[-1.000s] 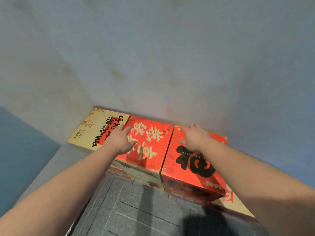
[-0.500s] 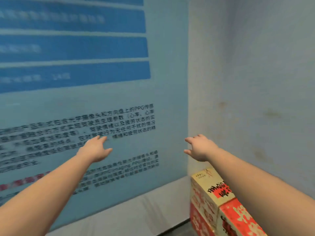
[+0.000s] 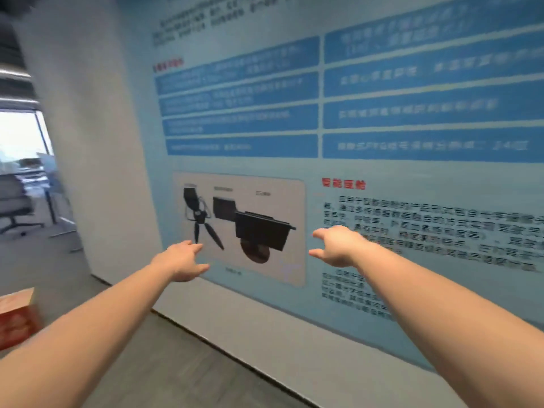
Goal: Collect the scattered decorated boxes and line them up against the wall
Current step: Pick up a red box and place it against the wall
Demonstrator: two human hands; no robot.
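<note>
Both our left hand (image 3: 179, 265) and right hand (image 3: 335, 248) now hang open and empty, off the lined-up boxes, as we turn toward a red box (image 3: 16, 318) far left of them.

Pale blue poster (image 3: 382, 172) across the grey wall (image 3: 88, 142), banded with deeper blue rows of white lettering. Red heading characters and black text lower right. Beige panel (image 3: 238, 228) with black device pictures. Red box (image 3: 17, 318) with a cream top edge and faint pale markings at far left. Grey wood-grain floor (image 3: 182, 363). Grey office chair (image 3: 14, 201) beyond.
</note>
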